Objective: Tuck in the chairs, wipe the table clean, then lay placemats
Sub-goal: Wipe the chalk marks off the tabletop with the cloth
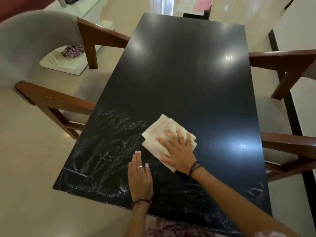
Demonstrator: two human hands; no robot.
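Wiping step: right hand [177, 151] flat, ungripping, on folded cloth [162, 135]; left hand [140, 175] flat on table [188, 65]; overlap strokes across lower-left streaks [106, 147].

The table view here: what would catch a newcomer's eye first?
A pale folded cloth lies near the middle of the dark table, pressed flat under the right hand. Whitish smears cover the table's near left part, and the left hand rests flat beside the cloth.
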